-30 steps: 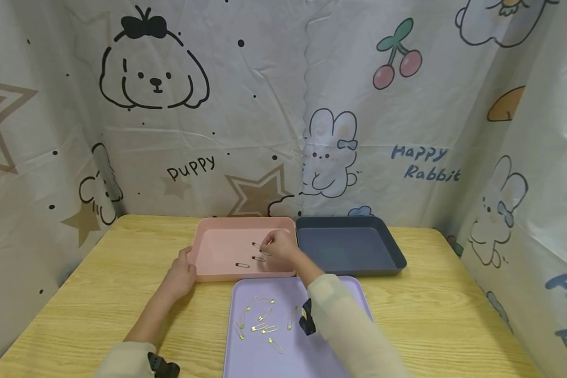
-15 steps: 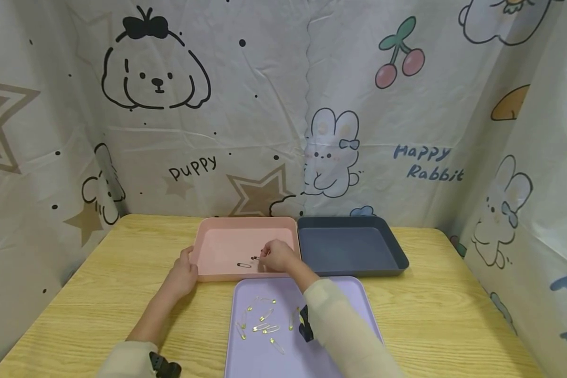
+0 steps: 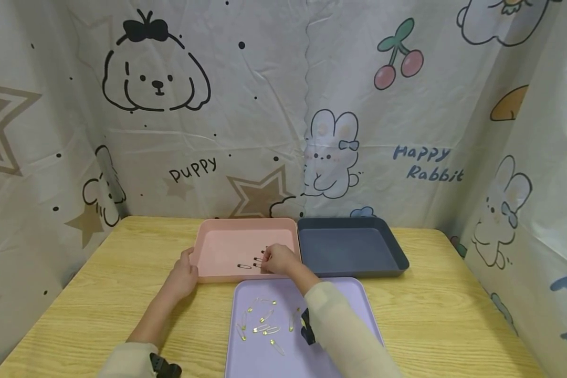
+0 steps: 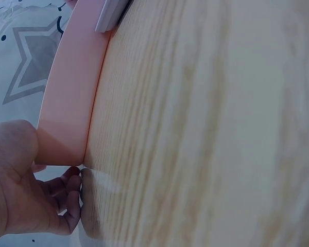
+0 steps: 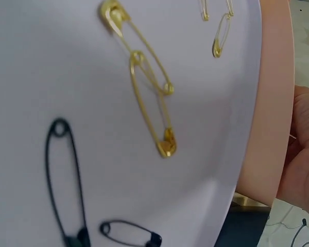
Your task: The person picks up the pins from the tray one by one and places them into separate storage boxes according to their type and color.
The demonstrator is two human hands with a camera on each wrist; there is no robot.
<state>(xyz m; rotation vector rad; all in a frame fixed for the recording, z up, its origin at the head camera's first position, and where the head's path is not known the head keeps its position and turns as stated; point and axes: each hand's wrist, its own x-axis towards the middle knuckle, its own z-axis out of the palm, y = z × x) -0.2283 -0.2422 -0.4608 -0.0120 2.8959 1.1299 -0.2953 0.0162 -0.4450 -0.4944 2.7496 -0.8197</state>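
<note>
My left hand holds the left side of the pink tray. In the left wrist view its thumb lies against the tray's wall and the fingers are bent by the corner. Inside the pink tray's right part, my right hand is low over the bottom, fingertips pinching a black safety pin. Close by lie another black safety pin and more, partly hidden by the fingers. In the right wrist view this hand shows beyond the pink wall, its fingertips hidden.
A lilac tray in front bears several gold safety pins. Under my right forearm, black safety pins lie on it too, seen in the right wrist view. A dark blue tray adjoins the pink one. Printed cloth hangs behind the table.
My right hand has moved down towards the near side of the pink tray, and the black pins by its fingertips have shifted closer into a row. My left hand stays at the tray's side.
</note>
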